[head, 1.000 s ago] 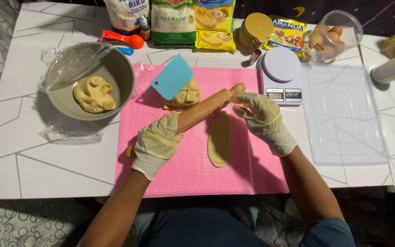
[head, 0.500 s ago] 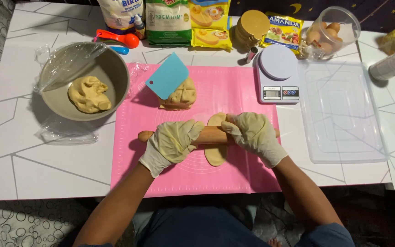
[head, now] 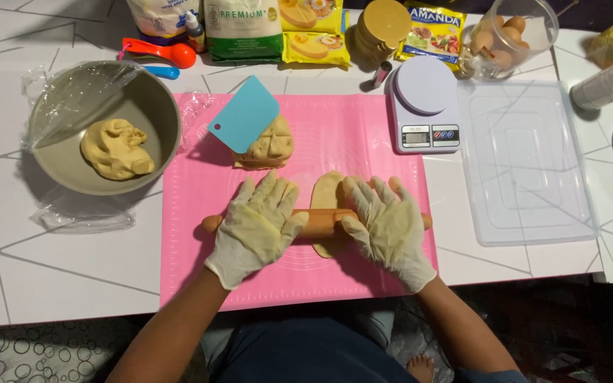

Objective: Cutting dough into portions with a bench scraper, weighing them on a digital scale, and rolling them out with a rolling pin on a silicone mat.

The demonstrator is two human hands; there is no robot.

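Observation:
A wooden rolling pin (head: pixel 318 222) lies crosswise on a pink silicone mat (head: pixel 363 142), over a flattened oval of dough (head: pixel 328 193). My left hand (head: pixel 257 225), in a pale glove, presses flat on the pin's left part with fingers spread. My right hand (head: pixel 386 225), also gloved, presses flat on its right part. Behind the pin, a scored lump of dough (head: pixel 267 145) has a light-blue plastic scraper (head: pixel 244 113) stuck upright in it.
A grey bowl (head: pixel 157 106) with dough and cling film stands left of the mat. A white kitchen scale (head: pixel 425 106), a clear lid (head: pixel 526 163), an egg jar (head: pixel 509 35), food packets (head: pixel 243 28) and coloured spoons (head: pixel 157 53) line the back and right.
The pin went from a diagonal hold above the mat to lying level across the dough. Both hands have flattened on top of it, fingers spread.

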